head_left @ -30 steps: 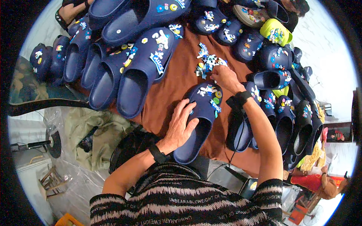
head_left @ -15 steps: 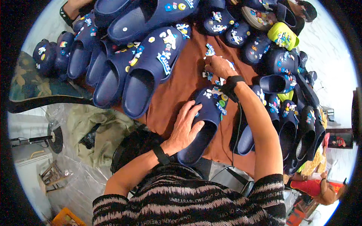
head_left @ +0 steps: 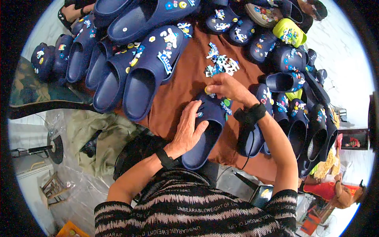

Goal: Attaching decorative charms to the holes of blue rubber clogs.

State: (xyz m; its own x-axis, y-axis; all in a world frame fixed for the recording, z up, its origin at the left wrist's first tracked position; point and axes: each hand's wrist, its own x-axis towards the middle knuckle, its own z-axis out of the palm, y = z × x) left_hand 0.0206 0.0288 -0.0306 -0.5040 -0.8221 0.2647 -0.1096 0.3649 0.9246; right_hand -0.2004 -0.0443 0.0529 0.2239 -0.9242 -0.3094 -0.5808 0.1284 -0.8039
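Note:
In front of me a navy blue clog (head_left: 210, 113) lies on brown cloth with its toe pointing away. My left hand (head_left: 187, 129) rests on its left side, fingers stretched out and thumb by the foot opening. Over the toe, my right hand (head_left: 227, 87) pinches a small yellow and white shoe charm (head_left: 209, 91); its far side is hidden by the fingers. Colourful charms (head_left: 226, 103) sit on the clog's right side. Just beyond my right hand is a small pile of loose blue and white charms (head_left: 222, 65) on the cloth.
Navy clogs with charms (head_left: 141, 89) are grouped at the left, and more clogs (head_left: 297, 118) line the right. A lime-green clog (head_left: 290, 32) stands at the back right. Brown cloth (head_left: 173, 106) covers the table. Another person's hand (head_left: 74, 12) shows at the upper left.
My right hand has come back from the loose charm pile to the clog's toe, with a charm in its fingertips. My left hand stays on the clog. The whole view has shifted slightly.

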